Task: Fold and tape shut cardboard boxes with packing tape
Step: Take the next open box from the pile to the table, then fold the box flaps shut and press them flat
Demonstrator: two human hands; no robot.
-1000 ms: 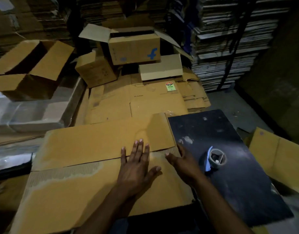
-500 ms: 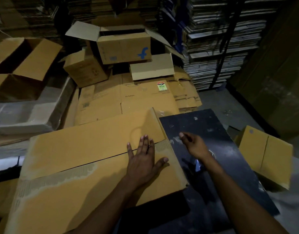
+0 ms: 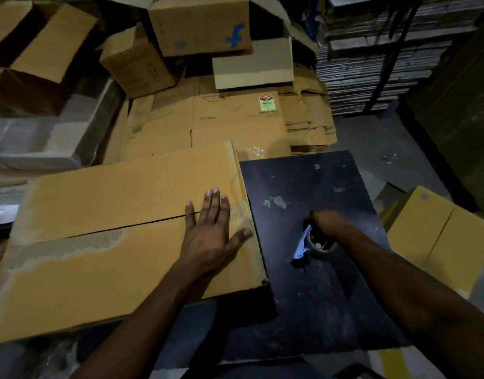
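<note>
A large brown cardboard box (image 3: 104, 236) lies in front of me with its two top flaps folded down and meeting along a seam. My left hand (image 3: 210, 236) presses flat on the flaps across the seam near the box's right end, fingers spread. To the right, on a black tabletop (image 3: 317, 296), sits a roll of packing tape (image 3: 317, 243) with a blue-edged loose end. My right hand (image 3: 327, 221) is on the far side of the roll with fingers curled round it; motion blur hides the finger details.
Open and closed cardboard boxes (image 3: 200, 26) are piled behind, over flattened cartons (image 3: 221, 124). Stacks of flat sheets (image 3: 372, 58) fill shelves at the back right. Another yellow-brown box (image 3: 438, 236) stands to the right of the black tabletop.
My right hand left the box's right edge, swung right over the black top and came down on the tape roll. My left hand stayed pressing on the flaps.
</note>
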